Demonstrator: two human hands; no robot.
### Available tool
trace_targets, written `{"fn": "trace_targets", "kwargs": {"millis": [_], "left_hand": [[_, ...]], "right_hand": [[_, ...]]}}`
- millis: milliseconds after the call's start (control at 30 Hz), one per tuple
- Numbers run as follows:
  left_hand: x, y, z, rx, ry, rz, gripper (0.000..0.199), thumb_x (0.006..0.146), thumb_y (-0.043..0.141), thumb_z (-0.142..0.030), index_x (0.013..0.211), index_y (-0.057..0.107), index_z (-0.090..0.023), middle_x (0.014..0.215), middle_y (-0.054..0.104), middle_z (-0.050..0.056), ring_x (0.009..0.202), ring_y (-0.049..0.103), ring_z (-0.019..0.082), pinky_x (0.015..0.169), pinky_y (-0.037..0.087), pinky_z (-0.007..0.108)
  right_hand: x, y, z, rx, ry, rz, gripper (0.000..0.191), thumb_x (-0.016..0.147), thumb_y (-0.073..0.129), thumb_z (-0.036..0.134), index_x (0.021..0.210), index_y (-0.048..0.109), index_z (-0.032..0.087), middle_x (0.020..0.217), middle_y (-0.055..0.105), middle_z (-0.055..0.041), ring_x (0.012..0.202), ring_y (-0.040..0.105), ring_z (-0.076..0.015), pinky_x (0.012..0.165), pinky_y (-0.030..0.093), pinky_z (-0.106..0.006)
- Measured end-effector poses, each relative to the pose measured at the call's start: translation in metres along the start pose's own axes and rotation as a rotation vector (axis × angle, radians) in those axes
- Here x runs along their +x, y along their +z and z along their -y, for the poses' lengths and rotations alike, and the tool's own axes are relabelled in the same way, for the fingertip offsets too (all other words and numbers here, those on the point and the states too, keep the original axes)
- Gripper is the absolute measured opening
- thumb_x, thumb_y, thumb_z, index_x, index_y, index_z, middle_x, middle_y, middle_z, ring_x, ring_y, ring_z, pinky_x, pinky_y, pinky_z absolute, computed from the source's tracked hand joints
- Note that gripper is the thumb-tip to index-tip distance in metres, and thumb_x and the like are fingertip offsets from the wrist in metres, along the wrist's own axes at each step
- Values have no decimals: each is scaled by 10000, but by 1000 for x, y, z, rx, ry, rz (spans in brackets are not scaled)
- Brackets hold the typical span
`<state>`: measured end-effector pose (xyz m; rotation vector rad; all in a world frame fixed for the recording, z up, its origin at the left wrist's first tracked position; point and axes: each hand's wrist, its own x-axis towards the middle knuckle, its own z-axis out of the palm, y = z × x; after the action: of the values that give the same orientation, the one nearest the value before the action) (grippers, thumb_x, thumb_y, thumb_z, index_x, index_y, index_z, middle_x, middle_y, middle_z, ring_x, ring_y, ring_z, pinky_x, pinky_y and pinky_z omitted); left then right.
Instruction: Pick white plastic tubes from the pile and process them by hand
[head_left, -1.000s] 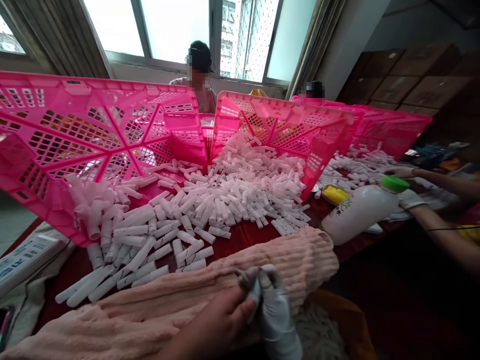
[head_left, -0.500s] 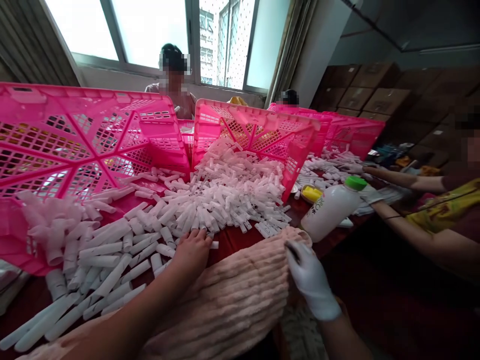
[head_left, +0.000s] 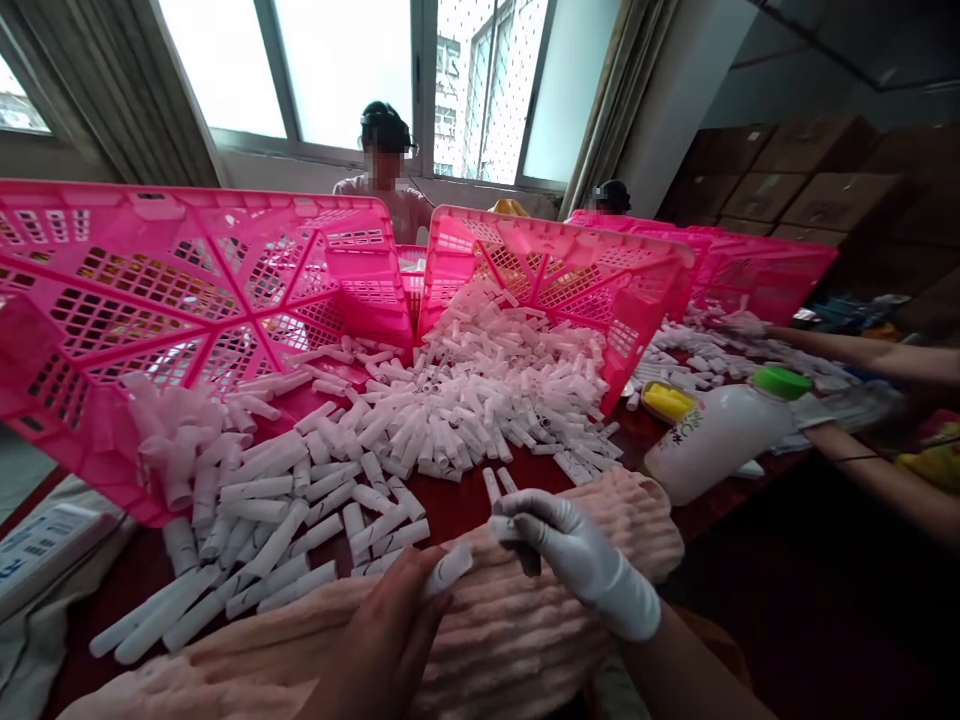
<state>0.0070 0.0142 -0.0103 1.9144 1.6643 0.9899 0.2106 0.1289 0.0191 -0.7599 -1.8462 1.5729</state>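
now the bare left hand (head_left: 382, 630) grips a white tube (head_left: 450, 570); the gloved right hand (head_left: 577, 560) seems to pinch something dark (head_left: 529, 562)

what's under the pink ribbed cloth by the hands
The pink ribbed cloth lies over the red table top, with white tubes along its far edge. Whatever is directly beneath it is covered and cannot be seen.

left hand (head_left: 382, 630) bare, holds white tube (head_left: 450, 570) | right hand (head_left: 577, 560) gloved, just beside it | pink towel (head_left: 517, 640) under both | tube pile (head_left: 465, 420) beyond
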Motion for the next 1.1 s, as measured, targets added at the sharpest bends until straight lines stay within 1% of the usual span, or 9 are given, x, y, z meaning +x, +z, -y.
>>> {"fn": "trace_targets", "kwargs": {"millis": [67,233,333,400,567,733,900,1033,1100], "left_hand": [[2,-2,-2,-24,-15,74,315,930,437,-306,1225,544,-269,1181,662,51,1082,633,193,928,518,282],[4,0,-13,-38,-9,179,317,909,458,-305,1182,600,-233,1186,680,76,1054,654,228,918,529,326],[3,5,-16,-123,-41,119,354,913,450,-338,1219,583,-223,1195,683,76,1079,647,236,917,528,317],[3,9,-16,-214,-82,79,371,914,448,-361,1241,573,-239,1205,680,60,1099,635,232,923,522,305],[1,17,-16,-503,-228,103,398,880,497,-463,1175,636,-234,1149,692,58,1066,632,231,933,500,306],[-2,26,-20,-870,-465,236,572,843,455,-637,1076,673,-162,707,648,42,635,617,167,602,534,269],[4,29,-27,-830,-316,183,370,844,569,-519,962,677,-185,814,620,32,870,584,167,820,475,250],[11,40,-38,-1236,-483,386,416,805,584,-583,790,597,-167,516,443,-64,404,343,46,383,290,157],[13,48,-45,-1444,-567,495,465,761,596,-634,817,572,-173,463,396,-93,330,213,24,318,167,159]], "right_hand": [[-5,12,10,121,16,69,534,966,584,652,949,565,119,670,457,-11,508,398,-115,464,333,-151],[2,32,21,-190,-224,114,412,1048,534,503,874,609,137,839,515,-50,784,495,-182,729,418,-232],[4,47,9,171,-271,-116,332,987,687,489,1073,564,193,949,529,-41,790,525,-174,721,462,-219],[3,56,-6,375,-262,-238,355,961,741,489,1020,554,193,956,542,-39,759,539,-165,676,478,-196],[-4,71,-33,534,-185,-226,441,989,688,568,891,602,146,881,569,-70,851,563,-225,809,495,-275],[-14,78,-34,679,-184,-191,429,994,677,599,938,626,177,934,579,-58,861,583,-227,806,526,-286],[-25,78,-31,599,-150,-131,504,994,650,651,1136,669,168,1059,562,-88,1019,545,-270,973,467,-336],[-33,72,-31,685,-166,-272,439,980,687,635,1033,723,200,967,592,-67,922,592,-248,858,551,-278],[-39,67,-30,711,-211,-341,409,1006,664,611,985,731,207,920,598,-60,866,606,-231,826,563,-264]]}}
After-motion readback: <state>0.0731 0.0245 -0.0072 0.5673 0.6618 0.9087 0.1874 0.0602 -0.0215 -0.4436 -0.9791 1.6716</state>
